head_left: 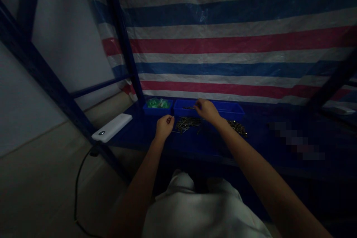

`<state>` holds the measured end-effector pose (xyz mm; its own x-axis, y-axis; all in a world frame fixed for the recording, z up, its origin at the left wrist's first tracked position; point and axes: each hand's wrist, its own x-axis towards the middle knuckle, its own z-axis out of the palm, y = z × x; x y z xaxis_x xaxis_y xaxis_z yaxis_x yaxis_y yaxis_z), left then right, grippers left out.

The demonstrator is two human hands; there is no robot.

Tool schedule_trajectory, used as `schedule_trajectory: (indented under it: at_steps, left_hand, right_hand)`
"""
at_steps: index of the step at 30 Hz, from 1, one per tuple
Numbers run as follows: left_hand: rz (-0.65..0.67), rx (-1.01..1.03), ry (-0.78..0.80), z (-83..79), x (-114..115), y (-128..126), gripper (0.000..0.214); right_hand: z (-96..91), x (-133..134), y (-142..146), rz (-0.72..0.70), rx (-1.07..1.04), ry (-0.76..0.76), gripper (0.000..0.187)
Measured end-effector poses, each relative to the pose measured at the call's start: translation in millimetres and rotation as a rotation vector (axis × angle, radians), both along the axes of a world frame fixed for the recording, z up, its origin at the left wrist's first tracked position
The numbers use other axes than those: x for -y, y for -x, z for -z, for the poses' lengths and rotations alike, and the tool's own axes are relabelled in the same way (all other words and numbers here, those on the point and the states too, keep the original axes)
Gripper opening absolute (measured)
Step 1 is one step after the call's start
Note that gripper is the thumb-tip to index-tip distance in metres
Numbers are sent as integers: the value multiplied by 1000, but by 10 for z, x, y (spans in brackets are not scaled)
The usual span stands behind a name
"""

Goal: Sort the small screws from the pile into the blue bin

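A pile of thin metal screws or pins [187, 122] lies on the dark blue bench top. Just left of that pile is my left hand [164, 127], its fingers curled together; whatever they may grip is too small to see. My right hand [206, 111] is over the front of a long blue tray [231, 110], thumb and fingers pinched. Some small dark pieces [189, 108] show in the tray's left part, beside those fingertips. Behind my right wrist, a heap of small brassy metal parts [237, 128] sits on the bench.
A smaller blue bin [157, 111] holds green plastic bags. At the bench's left end lies a white device [112, 128], with a black cable [76, 189] hanging nearby. Blue metal posts [122, 37] frame the bench, and a striped sheet [223, 44] hangs behind.
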<state>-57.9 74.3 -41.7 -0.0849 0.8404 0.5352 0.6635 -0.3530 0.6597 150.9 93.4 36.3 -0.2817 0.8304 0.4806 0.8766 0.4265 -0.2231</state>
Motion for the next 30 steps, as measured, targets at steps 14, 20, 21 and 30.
schedule_trajectory:
  at_steps: [14,20,21,30]
  left_hand:
    - [-17,-20,28,27,-3,5,24]
    - [-11,-16,14,-2,24,-6,22]
    - [-9,-17,10,-2,24,-5,22]
    - [13,74,-41,-102,146,-81,23]
  right_hand:
    - [312,525,-72,-363,673,27,18]
    - [324,456,17,-431,745,-3,21]
    - [323,440,16,-427,729,7,21]
    - [335,392,-38,-370,-361,260,14]
